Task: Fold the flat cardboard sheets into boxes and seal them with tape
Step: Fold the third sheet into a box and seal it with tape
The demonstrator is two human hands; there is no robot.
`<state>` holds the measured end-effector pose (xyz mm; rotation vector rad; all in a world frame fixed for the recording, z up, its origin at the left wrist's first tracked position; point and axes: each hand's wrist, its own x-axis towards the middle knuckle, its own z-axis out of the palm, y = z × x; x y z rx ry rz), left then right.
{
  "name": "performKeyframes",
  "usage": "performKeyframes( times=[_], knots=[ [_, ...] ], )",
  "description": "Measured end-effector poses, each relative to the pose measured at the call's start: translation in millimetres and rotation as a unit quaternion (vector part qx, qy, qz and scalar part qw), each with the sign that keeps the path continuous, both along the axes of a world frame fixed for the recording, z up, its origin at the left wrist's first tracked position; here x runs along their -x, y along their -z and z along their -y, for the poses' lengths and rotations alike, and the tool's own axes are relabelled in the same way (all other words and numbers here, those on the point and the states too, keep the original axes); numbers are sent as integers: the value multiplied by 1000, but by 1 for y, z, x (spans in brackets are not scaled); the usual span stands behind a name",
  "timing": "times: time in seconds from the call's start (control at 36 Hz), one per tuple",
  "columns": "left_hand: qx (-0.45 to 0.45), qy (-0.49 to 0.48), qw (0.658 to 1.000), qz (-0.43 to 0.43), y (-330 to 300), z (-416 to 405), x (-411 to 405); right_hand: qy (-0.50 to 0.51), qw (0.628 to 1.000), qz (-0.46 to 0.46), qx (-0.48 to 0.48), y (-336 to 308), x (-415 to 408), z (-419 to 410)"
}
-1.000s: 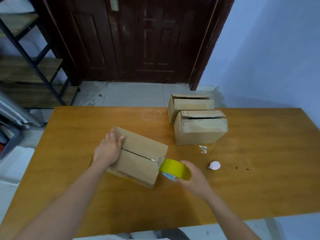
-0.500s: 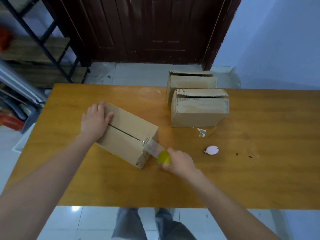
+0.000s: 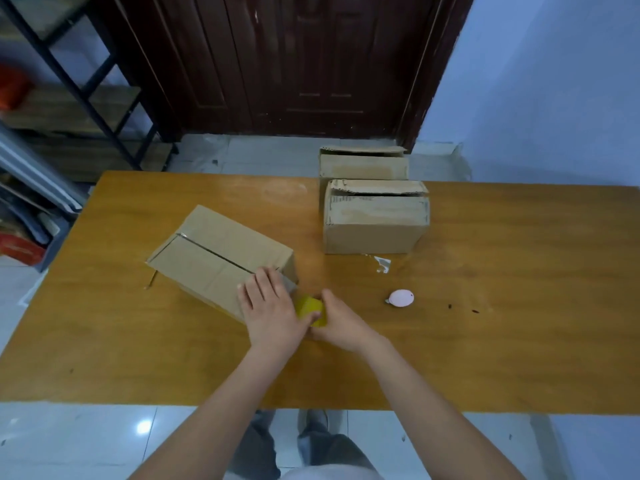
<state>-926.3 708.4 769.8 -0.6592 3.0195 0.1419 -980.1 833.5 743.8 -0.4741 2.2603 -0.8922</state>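
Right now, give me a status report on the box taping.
Left hand flat on box end. Right hand grips tape roll. Seam untaped. Nothing in the way.

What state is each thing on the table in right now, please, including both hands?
Near box: flaps closed, seam showing.
Tape roll: held in right hand.
Left hand: fingers flat on the near box's end.
Middle box: top flap ajar.
Far box: top flap ajar.
Pink cutter: lying untouched.

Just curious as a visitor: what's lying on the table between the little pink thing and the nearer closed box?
A crumpled scrap of clear tape, close to the box; bare tabletop down to the pink thing. Head view.
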Motion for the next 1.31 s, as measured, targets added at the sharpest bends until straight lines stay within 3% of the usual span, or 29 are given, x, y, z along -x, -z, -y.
performKeyframes(
  times=[0.06, 0.14, 0.25, 0.33, 0.47, 0.56, 0.64, 0.72, 0.81, 0.86, 1.08, 1.31],
  knots=[
    [11, 6, 1000, -1, 5, -1, -1, 20, 1000, 9, 14, 1, 1, -18],
    [10, 12, 1000, -11, 10, -1, -2, 100, 994, -50, 5, 5, 15, -59],
    [14, 11, 999, -27, 14, -1, -4, 129, 969, -138, -158, 15, 43, -112],
    [19, 13, 999, -37, 17, -1, -5, 91, 954, -142, -246, 26, 59, -135],
    [17, 4, 999, -45, 22, 0, -4, 0, 942, -181, -281, 48, 64, -142],
    [19, -3, 999, -25, 20, -2, -3, 31, 942, -214, -257, 56, 63, -144],
    [24, -1, 1000, -20, 21, -1, -4, 97, 960, -184, -187, 54, 62, -135],
    [27, -1, 999, -20, 22, 0, -4, 135, 980, -141, -28, 37, 57, -104],
    [29, -2, 999, -13, 23, -1, -3, 129, 975, -120, 135, 8, 44, -61],
    [23, -2, 1000, -7, 22, -3, -3, 101, 970, -107, 193, -9, 36, -38],
    [21, -5, 1000, -18, 25, -1, -1, -13, 981, -147, 124, -18, 36, 7],
    [12, -14, 1000, -7, 24, -1, 0, -18, 983, -148, 111, -14, 42, 15]
  ],
)
